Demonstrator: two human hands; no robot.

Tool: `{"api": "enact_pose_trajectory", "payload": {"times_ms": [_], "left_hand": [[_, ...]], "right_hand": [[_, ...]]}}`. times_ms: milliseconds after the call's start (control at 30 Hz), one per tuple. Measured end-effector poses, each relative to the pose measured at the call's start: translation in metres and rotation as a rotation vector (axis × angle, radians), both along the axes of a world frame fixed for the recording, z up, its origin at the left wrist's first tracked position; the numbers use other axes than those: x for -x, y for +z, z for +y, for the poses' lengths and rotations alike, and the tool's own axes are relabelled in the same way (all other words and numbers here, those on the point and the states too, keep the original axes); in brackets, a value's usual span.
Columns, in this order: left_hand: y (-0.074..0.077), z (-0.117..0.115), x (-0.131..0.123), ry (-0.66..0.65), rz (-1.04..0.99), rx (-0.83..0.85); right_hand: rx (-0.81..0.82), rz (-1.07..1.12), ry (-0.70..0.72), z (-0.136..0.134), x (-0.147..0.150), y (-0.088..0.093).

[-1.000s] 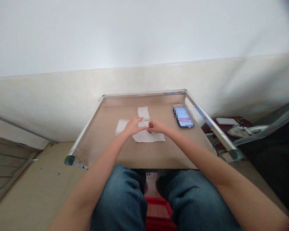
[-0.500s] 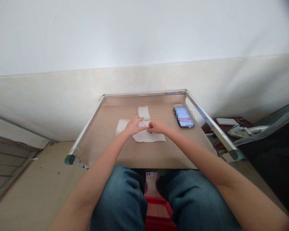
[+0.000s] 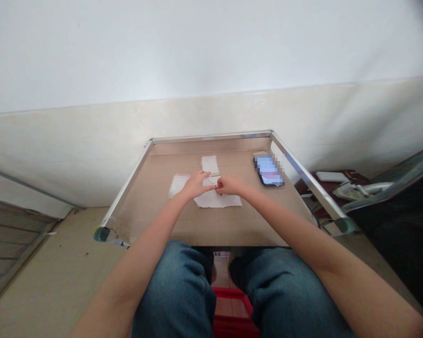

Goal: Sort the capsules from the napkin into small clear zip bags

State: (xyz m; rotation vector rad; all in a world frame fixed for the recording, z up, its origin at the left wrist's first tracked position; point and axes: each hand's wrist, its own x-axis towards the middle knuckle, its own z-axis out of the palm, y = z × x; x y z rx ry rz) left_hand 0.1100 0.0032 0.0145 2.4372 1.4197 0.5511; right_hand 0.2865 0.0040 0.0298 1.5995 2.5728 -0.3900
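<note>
A thin reddish cord (image 3: 212, 182) spans the small gap between my hands. My left hand (image 3: 195, 186) holds one end at its fingertips, its thumb reaching toward the right hand. Opposite it, my right hand (image 3: 231, 185) is closed in a pinch on the cord's other end; a tiny dark bit at the fingertips is too small to name. Beneath both hands lies a white sheet (image 3: 218, 201), thin like tissue, partly covered by them. One small whitish packet with a reddish edge (image 3: 176, 185) rests left of my left hand, and a similar packet (image 3: 209, 164) lies beyond the hands.
Cardboard covers the table (image 3: 155, 164), which has a raised metal rail (image 3: 211, 136) against the wall. A phone (image 3: 269, 170) with a lit screen lies at the right. Under the table is a red stool or frame (image 3: 232, 324). Assorted items (image 3: 352, 188) stand beyond the right rail.
Almost nothing differs. Both hands keep their pose around the cord, and the view has shifted very slightly.
</note>
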Motion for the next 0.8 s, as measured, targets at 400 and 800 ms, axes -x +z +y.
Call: {"api": "enact_pose_trajectory", "payload": {"times_ms": [400,800], "left_hand": [[0.0025,-0.0020,0.0001,-0.007,-0.001,0.000],[0.0002,-0.0008,0.0014,-0.010,-0.009,0.019]], "right_hand": [[0.122,0.092,-0.069,0.0039,-0.0069,0.0045],[0.036,0.079,-0.035,0.0044,-0.0033,-0.0013]]}}
